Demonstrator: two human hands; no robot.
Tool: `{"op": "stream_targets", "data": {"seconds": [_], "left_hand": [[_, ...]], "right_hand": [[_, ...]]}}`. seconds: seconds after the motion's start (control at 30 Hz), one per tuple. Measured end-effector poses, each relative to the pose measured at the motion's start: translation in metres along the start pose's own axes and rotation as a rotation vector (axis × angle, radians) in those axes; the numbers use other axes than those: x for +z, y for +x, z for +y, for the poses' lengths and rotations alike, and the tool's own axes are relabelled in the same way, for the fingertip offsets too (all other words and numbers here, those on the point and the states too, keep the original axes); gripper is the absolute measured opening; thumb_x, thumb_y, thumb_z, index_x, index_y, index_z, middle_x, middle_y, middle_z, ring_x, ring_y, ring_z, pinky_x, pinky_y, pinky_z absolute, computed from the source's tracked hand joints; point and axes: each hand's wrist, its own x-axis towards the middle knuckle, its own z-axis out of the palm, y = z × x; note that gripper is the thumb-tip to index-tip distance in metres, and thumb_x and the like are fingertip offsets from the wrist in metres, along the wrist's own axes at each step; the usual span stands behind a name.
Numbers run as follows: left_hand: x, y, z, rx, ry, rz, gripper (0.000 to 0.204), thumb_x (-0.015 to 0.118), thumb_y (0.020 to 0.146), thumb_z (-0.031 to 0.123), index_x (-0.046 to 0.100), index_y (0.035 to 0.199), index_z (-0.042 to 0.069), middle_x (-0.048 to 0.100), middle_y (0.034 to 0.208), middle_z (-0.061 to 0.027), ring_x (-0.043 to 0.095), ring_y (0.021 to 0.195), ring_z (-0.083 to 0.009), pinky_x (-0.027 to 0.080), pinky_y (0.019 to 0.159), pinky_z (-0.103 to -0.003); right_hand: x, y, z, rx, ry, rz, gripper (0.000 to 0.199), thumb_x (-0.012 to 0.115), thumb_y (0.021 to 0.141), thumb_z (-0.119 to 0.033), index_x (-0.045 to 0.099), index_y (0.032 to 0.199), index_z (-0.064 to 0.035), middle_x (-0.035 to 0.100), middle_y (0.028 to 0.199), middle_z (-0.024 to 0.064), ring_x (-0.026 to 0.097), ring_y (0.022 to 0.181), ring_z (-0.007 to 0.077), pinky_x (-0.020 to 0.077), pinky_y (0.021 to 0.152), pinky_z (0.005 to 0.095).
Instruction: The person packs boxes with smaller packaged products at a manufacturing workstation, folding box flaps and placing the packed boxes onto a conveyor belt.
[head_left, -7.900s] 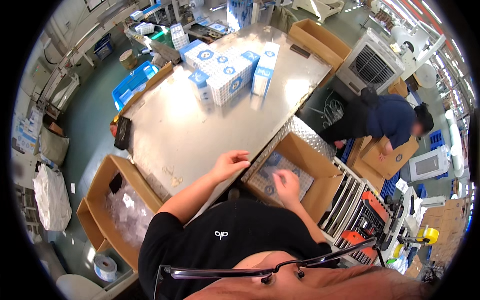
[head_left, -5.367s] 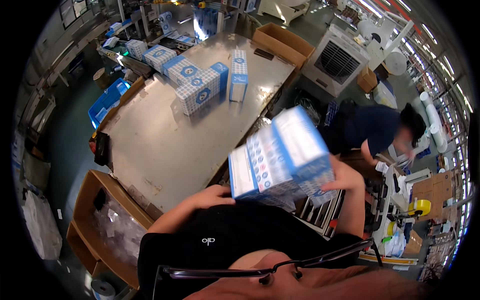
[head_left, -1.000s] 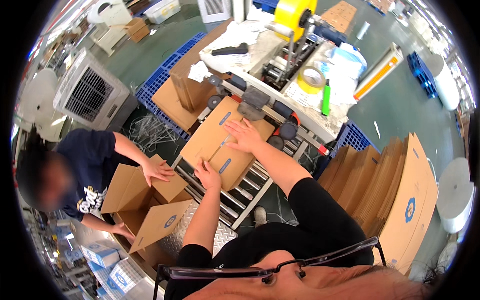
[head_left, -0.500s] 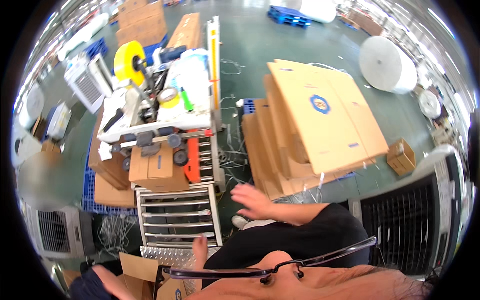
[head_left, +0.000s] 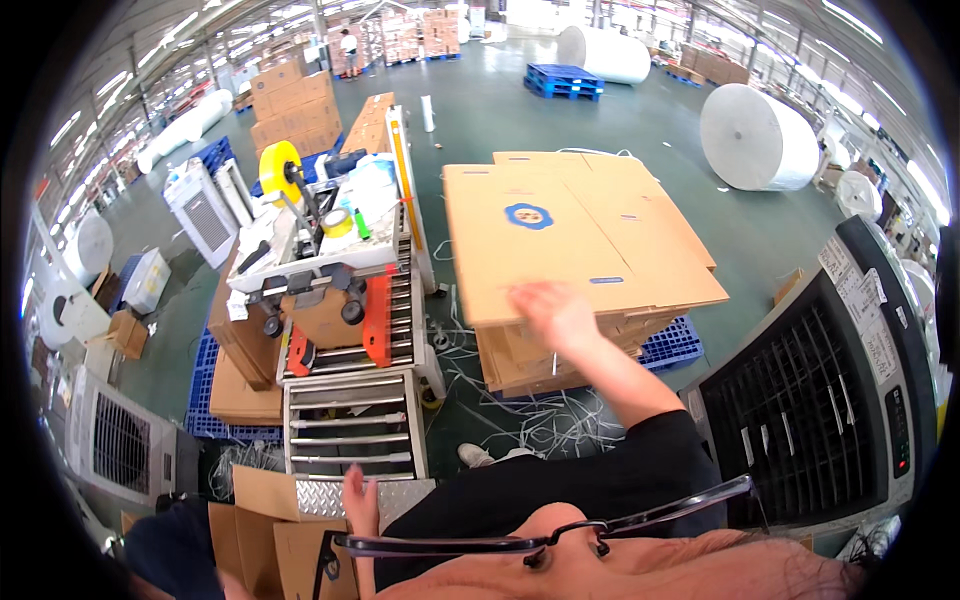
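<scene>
On the right, a stack of flat cardboard cartons (head_left: 640,215) rises from a blue pallet (head_left: 675,345). My right hand (head_left: 553,315), a little blurred, is at the near edge of the top carton with its fingers stretched out; whether it touches is hard to tell. Lower left, my left hand (head_left: 360,500) has its fingers apart and holds nothing. It is beside an open carton (head_left: 253,540), above a metal tread plate (head_left: 405,494). Ahead of that hand runs a roller conveyor (head_left: 350,440) to a taping machine (head_left: 350,265), with a closed box (head_left: 325,318) inside it.
A large air cooler (head_left: 800,410) stands close on the right, another cooler (head_left: 125,450) at far left. Loose white straps (head_left: 550,425) litter the floor between conveyor and stack. A dark blue sleeve (head_left: 170,555) shows at lower left. A big white roll (head_left: 755,138) lies farther off.
My right hand has come forward from beside the conveyor to the top carton's near edge. The closed box has gone deeper into the taping machine. The view has tilted up.
</scene>
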Motion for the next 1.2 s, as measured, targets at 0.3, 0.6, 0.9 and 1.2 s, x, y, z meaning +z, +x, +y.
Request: {"op": "stream_targets", "data": {"seconds": [0.3, 0.6, 0.9, 1.2], "left_hand": [[0.057, -0.031, 0.213, 0.727, -0.166, 0.054, 0.027, 0.069, 0.083, 0.000, 0.069, 0.110, 0.000, 0.060, 0.125, -0.0201, 0.058, 0.118, -0.0276, 0.043, 0.104, -0.039], [-0.074, -0.231, 0.080, 0.219, -0.433, 0.645, 0.036, 0.068, 0.084, -0.001, 0.061, 0.119, -0.003, 0.066, 0.114, -0.0089, 0.062, 0.105, -0.0192, 0.046, 0.097, -0.034], [-0.027, -0.209, 0.119, 0.009, -0.444, 1.330, 0.091, 0.064, 0.094, 0.017, 0.000, 0.159, 0.014, 0.016, 0.161, -0.0135, 0.031, 0.140, -0.0276, 0.036, 0.108, -0.044], [-0.052, -0.246, 0.136, -0.133, -0.155, 1.255, 0.080, 0.052, 0.077, -0.004, 0.034, 0.153, 0.009, 0.060, 0.116, -0.0010, 0.054, 0.081, -0.0094, 0.048, 0.064, -0.024]], "right_hand": [[-0.106, 0.094, -0.174, -0.545, 0.275, 0.013, 0.018, 0.061, 0.075, -0.018, 0.063, 0.092, -0.0138, 0.055, 0.078, -0.0030, 0.059, 0.079, 0.0154, 0.0475, 0.078, 0.0335], [0.055, 0.142, -0.171, -0.862, 0.298, -0.864, 0.019, 0.063, 0.077, -0.026, 0.074, 0.083, -0.0118, 0.072, 0.079, 0.0095, 0.070, 0.079, 0.0301, 0.0529, 0.062, 0.0456], [0.108, 0.065, -0.316, -1.131, 1.095, -1.754, 0.044, 0.059, 0.093, -0.050, 0.061, 0.112, -0.0103, 0.068, 0.082, 0.0085, 0.067, 0.076, 0.0292, 0.0500, 0.067, 0.0421], [0.147, 0.120, -0.331, -0.913, 1.154, -1.138, 0.053, 0.050, 0.093, -0.025, 0.041, 0.144, -0.0176, 0.070, 0.089, 0.0193, 0.068, 0.075, 0.0320, 0.0527, 0.067, 0.0435]]}}
